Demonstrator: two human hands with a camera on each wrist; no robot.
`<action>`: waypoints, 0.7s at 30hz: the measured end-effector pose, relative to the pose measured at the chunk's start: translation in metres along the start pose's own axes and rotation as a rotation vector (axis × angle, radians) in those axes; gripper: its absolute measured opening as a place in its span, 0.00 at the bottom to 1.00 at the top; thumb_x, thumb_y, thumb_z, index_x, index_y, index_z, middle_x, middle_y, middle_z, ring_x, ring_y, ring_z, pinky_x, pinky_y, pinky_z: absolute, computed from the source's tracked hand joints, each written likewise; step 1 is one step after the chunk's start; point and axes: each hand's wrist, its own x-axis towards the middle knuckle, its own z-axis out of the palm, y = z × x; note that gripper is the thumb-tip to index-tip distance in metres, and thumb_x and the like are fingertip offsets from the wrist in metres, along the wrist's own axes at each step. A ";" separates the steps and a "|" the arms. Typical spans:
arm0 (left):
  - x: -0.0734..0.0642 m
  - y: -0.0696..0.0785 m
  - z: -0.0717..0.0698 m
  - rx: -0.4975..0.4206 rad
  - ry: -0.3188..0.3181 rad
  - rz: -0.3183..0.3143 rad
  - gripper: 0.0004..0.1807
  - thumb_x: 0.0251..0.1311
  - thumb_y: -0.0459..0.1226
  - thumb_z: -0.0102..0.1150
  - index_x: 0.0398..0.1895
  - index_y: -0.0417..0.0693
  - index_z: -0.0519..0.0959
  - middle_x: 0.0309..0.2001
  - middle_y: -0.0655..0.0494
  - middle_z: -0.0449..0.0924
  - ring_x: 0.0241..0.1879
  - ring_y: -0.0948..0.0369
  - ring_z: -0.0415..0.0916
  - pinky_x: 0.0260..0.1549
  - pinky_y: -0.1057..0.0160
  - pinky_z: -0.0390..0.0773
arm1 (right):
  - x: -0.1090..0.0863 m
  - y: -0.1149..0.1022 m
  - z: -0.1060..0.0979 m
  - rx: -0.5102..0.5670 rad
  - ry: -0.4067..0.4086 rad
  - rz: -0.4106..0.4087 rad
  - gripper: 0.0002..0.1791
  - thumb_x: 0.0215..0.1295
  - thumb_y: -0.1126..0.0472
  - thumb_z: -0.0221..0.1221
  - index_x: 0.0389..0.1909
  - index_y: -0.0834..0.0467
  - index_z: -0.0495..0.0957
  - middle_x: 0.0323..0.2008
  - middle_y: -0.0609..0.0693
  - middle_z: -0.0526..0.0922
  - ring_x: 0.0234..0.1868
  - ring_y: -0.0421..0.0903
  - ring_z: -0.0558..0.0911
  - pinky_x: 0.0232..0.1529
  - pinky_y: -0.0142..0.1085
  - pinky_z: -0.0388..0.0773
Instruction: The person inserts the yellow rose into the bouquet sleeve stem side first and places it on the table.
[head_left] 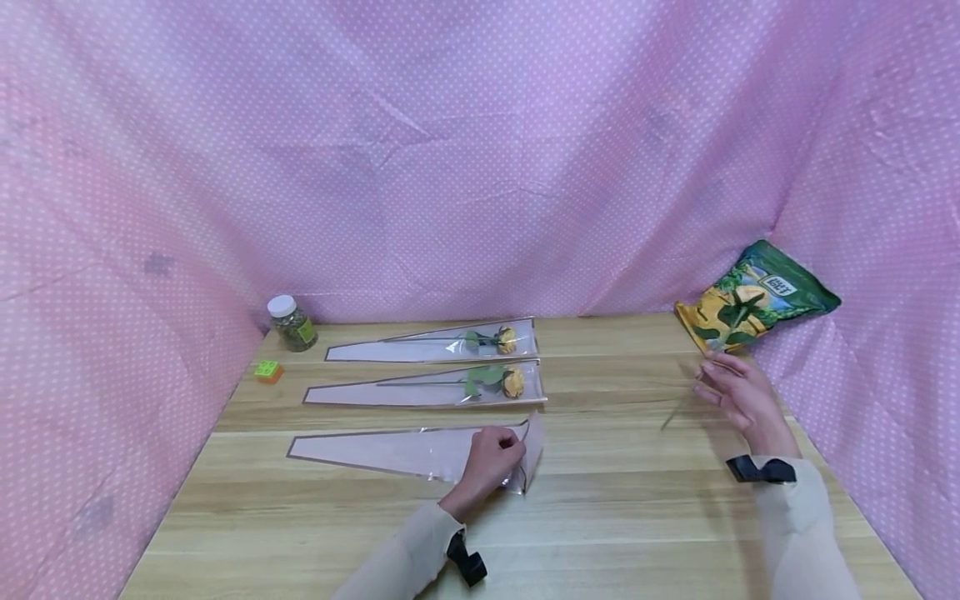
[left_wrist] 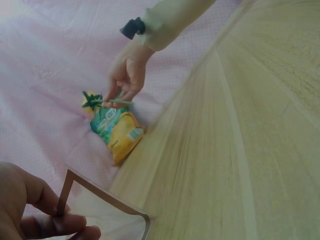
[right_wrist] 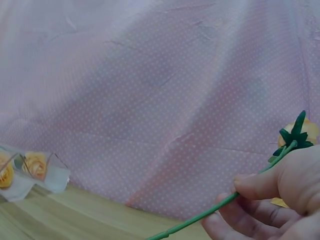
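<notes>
My left hand [head_left: 489, 458] pinches the rim of the nearest clear flower sleeve [head_left: 375, 448], a tapered one with a brown border. In the left wrist view the wide mouth of this sleeve stands lifted, its bordered edge between thumb and fingers. Over at the right, my right hand [head_left: 742, 402] holds a yellow rose by its green stem [right_wrist: 220, 204], between thumb and fingers. The rose's bloom [right_wrist: 300, 131] points away from the sleeve, and its stem slants down toward the left. Part of the bloom is hidden behind its green sepals.
Two more sleeves, one in the middle [head_left: 360, 395] and one at the back [head_left: 375, 353], each contain a yellow rose. A green and yellow snack bag [head_left: 787, 287] leans at the back right. At the left stand a white-lidded jar [head_left: 295, 325] and a small coloured block [head_left: 268, 372].
</notes>
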 end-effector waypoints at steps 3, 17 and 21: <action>0.000 0.001 0.000 -0.005 -0.004 -0.005 0.10 0.54 0.32 0.56 0.17 0.42 0.82 0.18 0.62 0.73 0.21 0.66 0.69 0.22 0.70 0.68 | -0.001 0.003 0.000 0.063 -0.006 -0.014 0.20 0.73 0.77 0.43 0.41 0.59 0.84 0.34 0.50 0.89 0.37 0.44 0.88 0.39 0.39 0.86; 0.000 0.002 0.000 -0.002 0.000 -0.005 0.11 0.55 0.32 0.56 0.16 0.42 0.81 0.17 0.62 0.71 0.20 0.66 0.67 0.22 0.70 0.67 | -0.018 0.026 0.009 0.330 0.036 -0.125 0.15 0.72 0.78 0.42 0.37 0.65 0.78 0.33 0.57 0.87 0.38 0.51 0.88 0.42 0.45 0.87; -0.001 0.001 0.000 0.008 0.011 0.009 0.11 0.54 0.32 0.56 0.16 0.42 0.81 0.16 0.63 0.71 0.20 0.67 0.67 0.22 0.71 0.67 | -0.024 0.036 0.013 0.372 0.014 -0.147 0.17 0.73 0.78 0.40 0.37 0.66 0.77 0.33 0.58 0.86 0.40 0.51 0.88 0.44 0.45 0.86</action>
